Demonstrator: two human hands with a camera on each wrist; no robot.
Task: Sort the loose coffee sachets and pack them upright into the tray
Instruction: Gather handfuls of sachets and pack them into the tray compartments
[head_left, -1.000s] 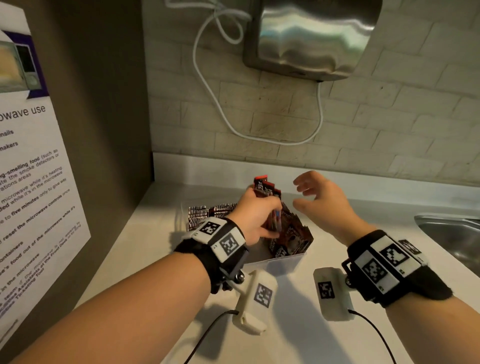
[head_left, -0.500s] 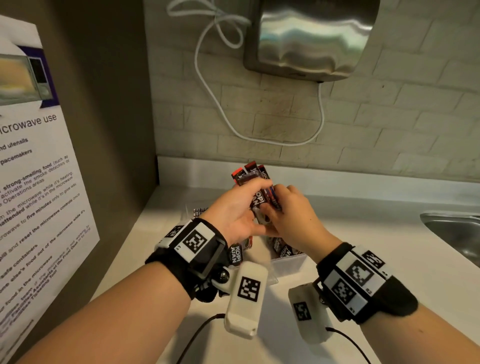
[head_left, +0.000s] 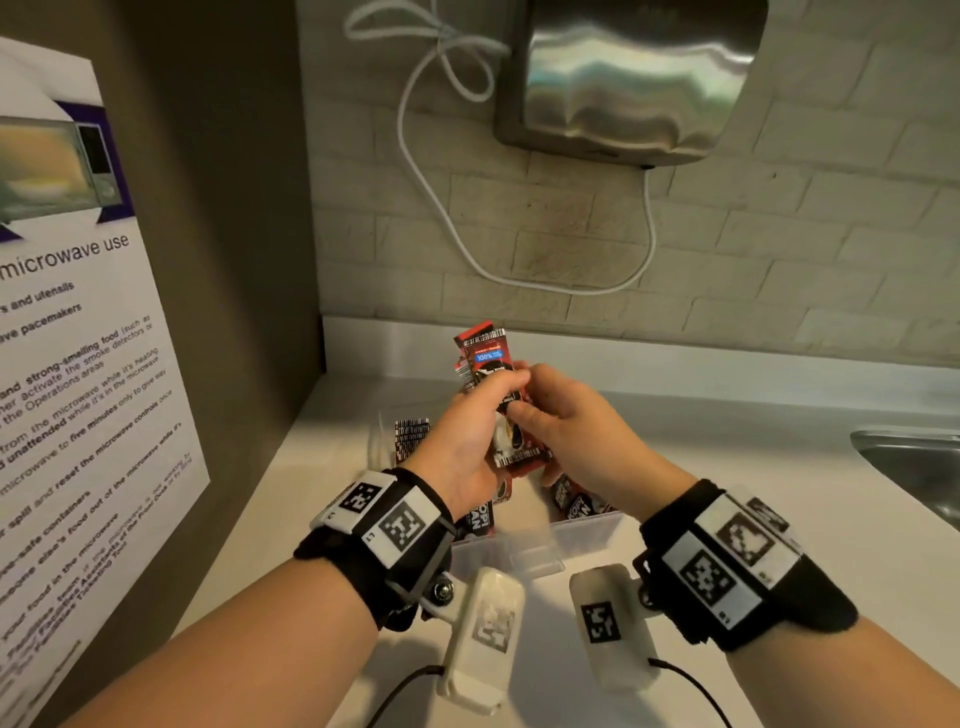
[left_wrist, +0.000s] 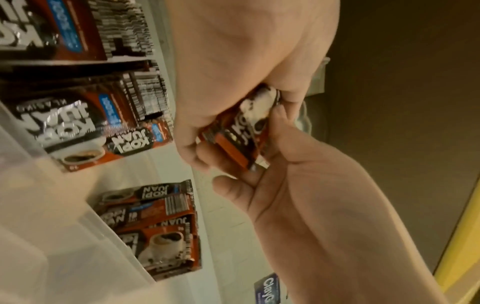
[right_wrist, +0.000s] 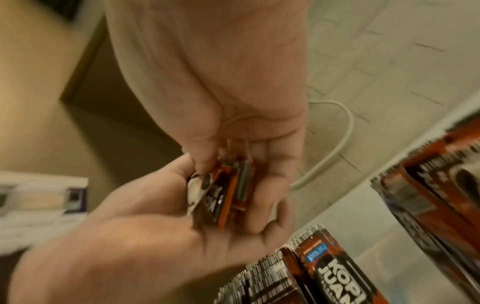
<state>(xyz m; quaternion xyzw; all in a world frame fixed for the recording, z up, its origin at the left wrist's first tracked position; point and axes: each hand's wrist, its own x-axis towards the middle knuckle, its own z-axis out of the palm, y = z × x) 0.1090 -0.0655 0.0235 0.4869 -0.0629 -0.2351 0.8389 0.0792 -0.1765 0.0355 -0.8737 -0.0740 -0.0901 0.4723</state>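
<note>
A small bundle of red-and-black coffee sachets (head_left: 487, 358) stands upright above the translucent tray (head_left: 587, 535). My left hand (head_left: 498, 410) grips the bundle from the left, and my right hand (head_left: 530, 395) pinches it from the right. The left wrist view shows both hands wrapped round the sachets (left_wrist: 239, 131), with the bundle's lower end between thumb and fingers. From the right wrist, the sachets (right_wrist: 226, 191) appear edge-on between the two hands. More sachets (head_left: 571, 499) stand in the tray, and another row (head_left: 412, 436) stands behind my left hand.
A steel sink (head_left: 914, 467) lies at the right of the white counter. A hand dryer (head_left: 623, 83) with a looping white cable (head_left: 441, 208) hangs on the brick wall. A brown side panel with a microwave notice (head_left: 78, 364) closes the left.
My right hand, open and apart a second ago, has come in and taken hold of the bundle beside my left hand. The bundle has been turned and raised a little above the tray.
</note>
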